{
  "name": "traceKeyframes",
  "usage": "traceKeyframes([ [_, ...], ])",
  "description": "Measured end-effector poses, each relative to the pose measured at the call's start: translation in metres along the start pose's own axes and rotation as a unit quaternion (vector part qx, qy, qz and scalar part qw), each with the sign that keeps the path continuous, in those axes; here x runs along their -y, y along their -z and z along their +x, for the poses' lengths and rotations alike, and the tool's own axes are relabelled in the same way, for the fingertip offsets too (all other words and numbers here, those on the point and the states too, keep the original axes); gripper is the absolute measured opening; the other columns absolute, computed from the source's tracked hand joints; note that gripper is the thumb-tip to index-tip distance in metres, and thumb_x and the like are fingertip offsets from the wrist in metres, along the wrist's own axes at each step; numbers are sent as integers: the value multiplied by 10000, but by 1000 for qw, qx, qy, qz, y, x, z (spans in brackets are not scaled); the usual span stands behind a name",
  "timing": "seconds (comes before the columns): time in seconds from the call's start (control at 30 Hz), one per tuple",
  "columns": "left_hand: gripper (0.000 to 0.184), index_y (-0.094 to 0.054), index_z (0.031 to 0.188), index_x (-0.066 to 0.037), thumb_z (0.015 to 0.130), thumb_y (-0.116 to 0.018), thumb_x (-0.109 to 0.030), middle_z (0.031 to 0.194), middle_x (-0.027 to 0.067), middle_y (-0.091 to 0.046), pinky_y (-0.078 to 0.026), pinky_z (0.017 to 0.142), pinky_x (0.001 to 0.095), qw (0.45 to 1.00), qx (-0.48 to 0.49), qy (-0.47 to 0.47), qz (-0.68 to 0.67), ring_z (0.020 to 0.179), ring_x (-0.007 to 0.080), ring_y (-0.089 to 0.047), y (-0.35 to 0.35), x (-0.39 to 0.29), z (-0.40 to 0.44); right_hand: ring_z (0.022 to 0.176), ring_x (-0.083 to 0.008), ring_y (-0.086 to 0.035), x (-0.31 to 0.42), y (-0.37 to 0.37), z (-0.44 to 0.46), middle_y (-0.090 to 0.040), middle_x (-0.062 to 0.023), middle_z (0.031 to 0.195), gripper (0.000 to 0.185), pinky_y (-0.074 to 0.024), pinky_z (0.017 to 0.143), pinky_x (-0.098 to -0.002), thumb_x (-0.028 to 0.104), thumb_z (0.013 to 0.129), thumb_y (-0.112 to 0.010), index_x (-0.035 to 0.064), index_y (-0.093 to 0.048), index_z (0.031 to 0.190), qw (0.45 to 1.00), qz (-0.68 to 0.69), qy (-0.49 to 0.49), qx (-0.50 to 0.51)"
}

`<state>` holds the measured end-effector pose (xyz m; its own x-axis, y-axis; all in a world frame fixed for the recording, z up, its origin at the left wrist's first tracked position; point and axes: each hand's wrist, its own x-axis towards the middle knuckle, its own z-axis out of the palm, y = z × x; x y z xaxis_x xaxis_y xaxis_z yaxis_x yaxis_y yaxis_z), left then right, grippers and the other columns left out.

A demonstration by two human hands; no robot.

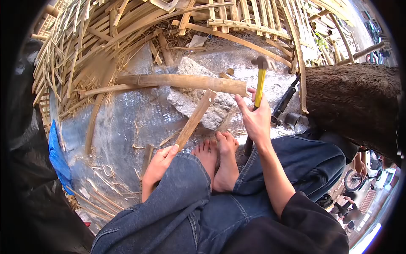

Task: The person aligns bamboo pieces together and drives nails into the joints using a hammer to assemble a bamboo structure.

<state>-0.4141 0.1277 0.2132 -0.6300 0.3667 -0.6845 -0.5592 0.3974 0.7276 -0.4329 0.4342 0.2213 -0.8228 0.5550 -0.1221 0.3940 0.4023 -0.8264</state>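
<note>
My left hand (159, 166) is closed around the lower end of a flat bamboo strip (192, 122), which slants up to the right. A thick bamboo piece (182, 82) lies across a rough stone block (211, 111), and the strip's upper end reaches just below it. In my right hand (258, 115) is a hammer (260, 78) with a yellow and black handle, held upright with its head at the top. The hammer is raised, apart from the strip. Both bare feet rest on the ground sheet in front of the stone.
Piles of split bamboo (93, 55) and lattice panels (249, 19) fill the far side. A thick log (351, 91) lies at right, near a black tool (286, 99) and a metal can (297, 122). Blue plastic (58, 156) sits at left. People and a bicycle show far right.
</note>
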Motion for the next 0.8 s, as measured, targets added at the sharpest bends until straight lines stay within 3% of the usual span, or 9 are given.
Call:
traceKeyframes([
  [0.07, 441, -569, 862, -7, 1067, -464, -383, 697, -50, -488, -366, 579, 274, 1000, 5, -1, 19, 651, 56, -414, 1, -3, 2, 655, -56, -471, 11, 4, 10, -597, -33, 879, 374, -412, 574, -241, 278, 860, -777, -3, -564, 984, 996, 82, 11, 13],
  [0.17, 433, -565, 854, -15, 1068, -461, -377, 678, -37, -478, -362, 581, 276, 998, -10, -11, 68, 651, 62, -421, 6, -1, 6, 662, -57, -479, 20, 3, 24, -660, -49, 877, 333, -420, 585, -242, 256, 879, -760, 11, -548, 958, 982, 189, 18, 18],
  [0.3, 356, -546, 904, -18, 1061, -482, -331, 695, -8, -486, -373, 599, 291, 996, -9, -57, 69, 667, 80, -425, 2, -16, 4, 744, -88, -583, 3, -8, 29, -705, -76, 861, 336, -480, 678, -266, 216, 877, -771, 38, -487, 860, 990, 133, 35, 20],
  [0.37, 329, -538, 922, -18, 1057, -493, -315, 723, 4, -489, -380, 617, 294, 995, -21, -69, 64, 691, 87, -427, -2, -15, 1, 765, -99, -612, 2, -11, 19, -703, -89, 851, 345, -496, 693, -270, 173, 841, -803, 45, -484, 873, 978, 189, -49, 67],
  [0.43, 296, -536, 956, -21, 1051, -505, -299, 798, 17, -500, -394, 668, 290, 991, -47, -98, 72, 756, 89, -439, -4, -7, -1, 765, -116, -639, -15, -29, 10, -705, -95, 837, 342, -506, 686, -289, 149, 821, -815, 31, -503, 896, 972, 218, -53, 70],
  [0.57, 290, -543, 965, -19, 1049, -509, -295, 849, 26, -498, -393, 708, 277, 997, 32, -33, 68, 820, 85, -447, -11, -14, 2, 679, -156, -598, -9, -39, -10, -664, -82, 773, 325, -484, 650, -327, 110, 778, -812, 28, -518, 890, 992, 122, -12, 41],
  [0.67, 299, -550, 964, -14, 1055, -499, -294, 794, 14, -493, -396, 667, 288, 996, 10, -50, 71, 761, 93, -449, -22, -15, 9, 598, -186, -470, -10, -40, -11, -500, -80, 692, 299, -428, 601, -376, 68, 760, -762, 24, -494, 885, 997, 75, -35, 2],
  [0.73, 336, -553, 935, -4, 1056, -498, -312, 725, 3, -478, -397, 623, 307, 999, 24, 32, 9, 689, 101, -440, -21, -12, 14, 614, -187, -491, -17, -37, -8, -529, -94, 727, 288, -441, 612, -370, 65, 768, -751, 21, -496, 893, 995, 88, -42, 31],
  [0.8, 324, -554, 924, -23, 1058, -494, -311, 701, -27, -457, -376, 600, 290, 999, 3, 21, 43, 673, 76, -423, -24, -13, 13, 662, -171, -546, -21, -40, -3, -603, -110, 817, 258, -475, 638, -342, 68, 795, -724, 18, -506, 924, 987, 148, 13, 58],
])
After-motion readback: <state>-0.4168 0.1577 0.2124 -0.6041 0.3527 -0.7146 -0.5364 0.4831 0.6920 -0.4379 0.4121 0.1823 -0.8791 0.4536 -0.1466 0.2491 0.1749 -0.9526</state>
